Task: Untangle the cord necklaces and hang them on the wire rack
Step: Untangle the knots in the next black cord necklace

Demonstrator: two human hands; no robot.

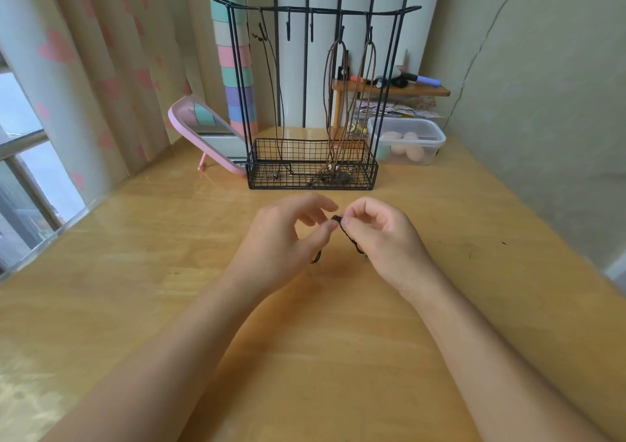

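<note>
A thin black cord necklace (349, 236) is held above the wooden table (135, 272), between both hands. My left hand (284, 245) pinches it with thumb and forefinger, and a loose end hangs below that hand. My right hand (382, 235) pinches the cord's top loop, and the cord runs down along its palm. Behind them stands the black wire rack (311, 96) with hooks on its top bar. A dark cord necklace (274, 96) hangs at its left, and two brown cord necklaces (342, 102) hang at its right. Their pendants lie in the rack's basket.
A pink-framed mirror (206, 129) leans left of the rack. A clear plastic box (406, 140) stands to the rack's right, with a small wooden shelf (389, 89) of pens behind it. A curtain and window lie to the left, a wall to the right.
</note>
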